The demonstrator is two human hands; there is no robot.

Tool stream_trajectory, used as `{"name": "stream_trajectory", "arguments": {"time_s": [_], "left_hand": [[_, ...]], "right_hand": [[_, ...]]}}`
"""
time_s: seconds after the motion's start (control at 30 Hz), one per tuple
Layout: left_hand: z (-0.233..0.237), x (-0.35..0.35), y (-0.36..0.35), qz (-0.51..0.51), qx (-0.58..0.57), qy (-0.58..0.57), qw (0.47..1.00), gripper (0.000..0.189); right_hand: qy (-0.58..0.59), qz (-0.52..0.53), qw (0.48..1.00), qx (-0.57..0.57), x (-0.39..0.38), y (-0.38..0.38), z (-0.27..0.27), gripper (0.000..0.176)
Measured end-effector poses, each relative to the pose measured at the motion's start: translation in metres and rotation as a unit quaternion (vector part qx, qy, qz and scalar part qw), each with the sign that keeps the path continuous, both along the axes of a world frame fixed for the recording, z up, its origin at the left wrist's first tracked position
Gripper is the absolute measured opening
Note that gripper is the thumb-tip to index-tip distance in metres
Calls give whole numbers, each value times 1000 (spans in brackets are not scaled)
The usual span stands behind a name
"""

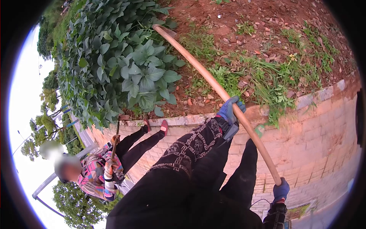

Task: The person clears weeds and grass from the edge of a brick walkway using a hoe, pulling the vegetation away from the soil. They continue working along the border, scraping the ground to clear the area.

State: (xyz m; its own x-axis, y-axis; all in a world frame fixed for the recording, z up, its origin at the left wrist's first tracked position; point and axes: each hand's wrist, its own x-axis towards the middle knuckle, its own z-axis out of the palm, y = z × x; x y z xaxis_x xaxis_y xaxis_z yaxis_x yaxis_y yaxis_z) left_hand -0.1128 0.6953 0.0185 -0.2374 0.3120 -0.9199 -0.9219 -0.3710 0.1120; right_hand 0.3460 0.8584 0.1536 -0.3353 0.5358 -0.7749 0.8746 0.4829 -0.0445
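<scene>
My left hand (pixel 231 109), in a blue glove, is wrapped round the middle of a long wooden hoe handle (pixel 202 70). Lower right, my right hand (pixel 281 189), also blue-gloved, grips the handle's end. The handle looks bowed in this wide lens. At its far end the hoe's blade (pixel 167 31) rests by the soil, partly hidden, beside the leafy green plants (pixel 143 74). Weeds and cut grass (pixel 263 76) lie right of the handle. A dark device is strapped at my left wrist.
A low stone kerb (pixel 305 100) divides the red soil (pixel 228 24) from the brick paving (pixel 305 133). At left, a co-worker (pixel 101 168) stands on the paving, holding another long-handled tool (pixel 115 143). My black-clad legs (pixel 244 171) stand close to the kerb.
</scene>
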Motion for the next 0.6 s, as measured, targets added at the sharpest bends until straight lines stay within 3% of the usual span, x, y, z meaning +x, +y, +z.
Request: {"name": "stream_trajectory", "arguments": {"time_s": [0.07,0.2,0.27,0.33,0.43,0.57,0.6], "left_hand": [[2,-43,-4,-24,8,41,999,9],[-11,-121,-23,-97,-78,165,978,21],[-15,-158,-33,-130,-168,190,959,24],[-49,-190,-56,-148,-236,181,943,26],[-59,-188,-74,-141,-313,190,920,29],[-32,-128,-61,-211,-327,156,908,27],[-46,-111,-64,-248,-303,169,905,28]], "right_hand": [[-21,-9,998,-64,-57,-6,1,18],[82,-32,976,-199,-124,-35,-14,15],[66,-103,954,-273,-165,-55,-16,16],[37,-205,906,-369,-218,-65,0,15],[-23,-269,834,-482,-250,-74,22,14],[-70,-294,788,-537,-189,-73,33,16],[-75,-303,788,-530,-169,-65,41,14]]}}
